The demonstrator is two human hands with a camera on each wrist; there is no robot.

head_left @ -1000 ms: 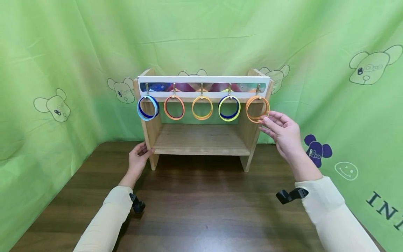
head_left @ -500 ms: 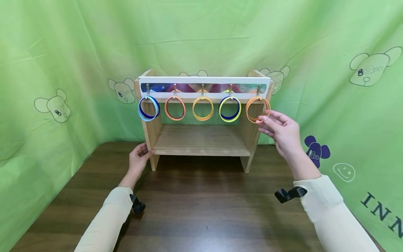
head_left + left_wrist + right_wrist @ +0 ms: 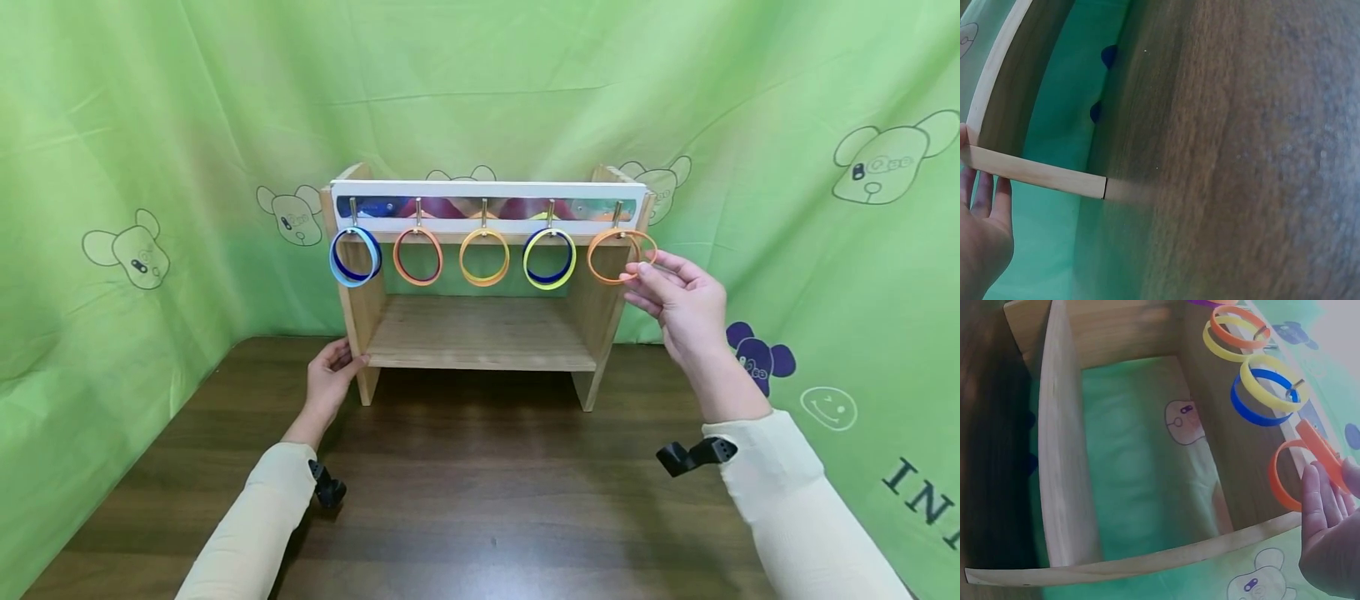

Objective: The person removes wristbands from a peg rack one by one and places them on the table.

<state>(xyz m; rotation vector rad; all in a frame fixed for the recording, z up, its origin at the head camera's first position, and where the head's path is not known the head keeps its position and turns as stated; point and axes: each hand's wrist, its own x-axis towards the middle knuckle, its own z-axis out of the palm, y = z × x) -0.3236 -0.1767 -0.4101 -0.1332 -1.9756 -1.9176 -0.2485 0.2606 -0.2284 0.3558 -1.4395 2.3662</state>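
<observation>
My right hand [image 3: 693,317] pinches the front orange wristband [image 3: 1319,450] between thumb and fingers, at the rightmost hook of the rack. Its near side is pulled out to the right; whether it still sits on the hook I cannot tell. Behind it a second orange wristband [image 3: 1274,478] hangs close to my fingertips. Low on the wooden shelf's left side, my left hand [image 3: 327,383] grips the side panel [image 3: 1035,174], thumb on the front edge and fingers behind. The white hook strip [image 3: 487,188] runs across the shelf's top front.
Along the other hooks hang a light blue wristband [image 3: 335,271], a red-orange one [image 3: 396,262], a yellow-orange one [image 3: 462,265] and a yellow one [image 3: 529,271], some with a second band behind. The shelf board [image 3: 480,329] sits below, on a brown table [image 3: 480,500]. Green cloth [image 3: 480,67] surrounds everything.
My right hand has moved slightly up and to the right, drawing the front orange wristband outward. The left hand stays in place on the panel.
</observation>
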